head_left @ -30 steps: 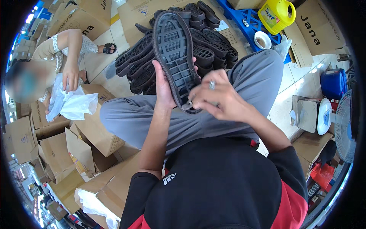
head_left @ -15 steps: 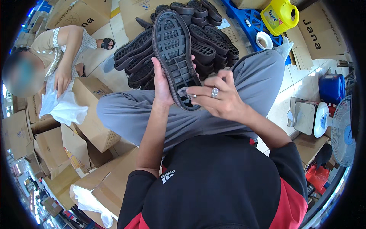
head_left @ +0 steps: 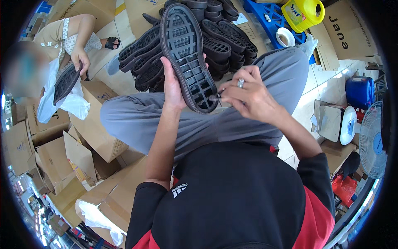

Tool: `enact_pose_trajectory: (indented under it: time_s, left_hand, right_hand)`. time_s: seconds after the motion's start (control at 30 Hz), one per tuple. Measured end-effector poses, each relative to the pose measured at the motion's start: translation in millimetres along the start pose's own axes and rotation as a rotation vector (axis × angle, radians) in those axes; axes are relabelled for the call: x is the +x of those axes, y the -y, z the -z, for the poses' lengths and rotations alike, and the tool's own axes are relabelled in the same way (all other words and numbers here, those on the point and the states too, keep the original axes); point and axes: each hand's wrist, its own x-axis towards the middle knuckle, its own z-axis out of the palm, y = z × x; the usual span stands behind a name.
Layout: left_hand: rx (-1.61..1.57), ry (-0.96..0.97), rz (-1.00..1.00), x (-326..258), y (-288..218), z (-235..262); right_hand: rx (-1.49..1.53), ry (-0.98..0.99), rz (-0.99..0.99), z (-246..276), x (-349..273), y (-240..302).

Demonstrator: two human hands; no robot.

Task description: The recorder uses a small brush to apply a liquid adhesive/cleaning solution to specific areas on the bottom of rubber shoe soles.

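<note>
My left hand (head_left: 174, 85) is closed round the sides of a dark brown shoe sole (head_left: 188, 54), held tilted above my lap with its open grid of ribs facing me. Fingertips show along the sole's right edge. At the sole's lower end, my right hand (head_left: 251, 93), with a ring on one finger, pinches a small dark tool (head_left: 216, 96) with a greyish tip; its exact kind is unclear. That tip is at the lower right rim of the sole. Beyond it lies a pile of similar soles (head_left: 226, 45).
At the left another person's hand (head_left: 81, 61) holds a dark sole (head_left: 66, 85) at a white plastic bag (head_left: 76, 106). Cardboard boxes (head_left: 101, 120) crowd that side. A blue pallet (head_left: 265, 20) bears a white bowl (head_left: 285, 37) and a yellow jug (head_left: 302, 14). A fan (head_left: 371, 139) stands right.
My right hand has drawn slightly right, and the small tool shows more clearly at the sole's rim. The other person's hand now holds a dark sole at the white bag.
</note>
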Motion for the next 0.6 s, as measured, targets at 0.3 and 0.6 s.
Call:
enact_pose_trajectory:
  time_s: [0.3, 0.6]
  left_hand:
    - [0.026, -0.007, -0.024, -4.0, 3.9, -3.5]
    - [-0.083, 0.02, -0.101, -5.5, 0.4, 9.2]
  right_hand:
    - [-0.051, -0.287, 0.047, -15.2, 24.4, 2.2]
    - [0.267, -0.24, -0.252, -34.7, 1.9, 31.1]
